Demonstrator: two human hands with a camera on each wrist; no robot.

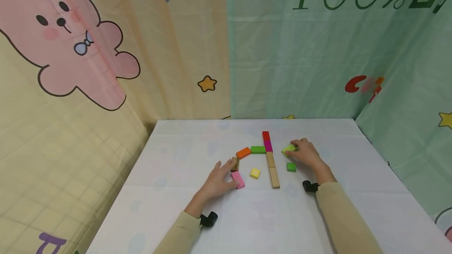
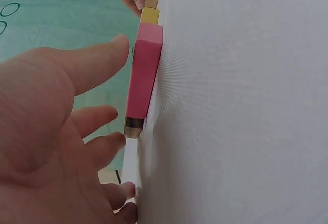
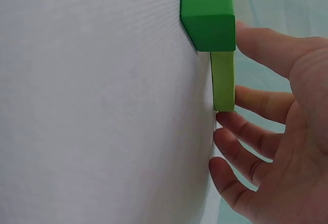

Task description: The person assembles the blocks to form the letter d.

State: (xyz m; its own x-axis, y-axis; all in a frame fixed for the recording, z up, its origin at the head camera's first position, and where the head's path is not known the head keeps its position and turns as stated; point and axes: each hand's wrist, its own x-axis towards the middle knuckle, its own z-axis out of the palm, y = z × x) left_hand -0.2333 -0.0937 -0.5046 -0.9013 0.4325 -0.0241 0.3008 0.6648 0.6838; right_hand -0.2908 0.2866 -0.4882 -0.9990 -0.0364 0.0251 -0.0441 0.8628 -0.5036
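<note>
My left hand lies beside a pink block and a brown wooden block, fingers spread and relaxed. In the left wrist view its thumb stands apart from the pink block. The right hand pinches a lime-green block between thumb and fingers on the table. A green block lies just nearer than that, and it partly hides the lime-green block in the right wrist view. Between the hands, a red block, a magenta block and two wooden blocks form a line.
An orange block and a green block lead from the left hand's blocks to the line, making a curve. A small yellow block lies inside it. The white-covered table meets printed curtains at the back.
</note>
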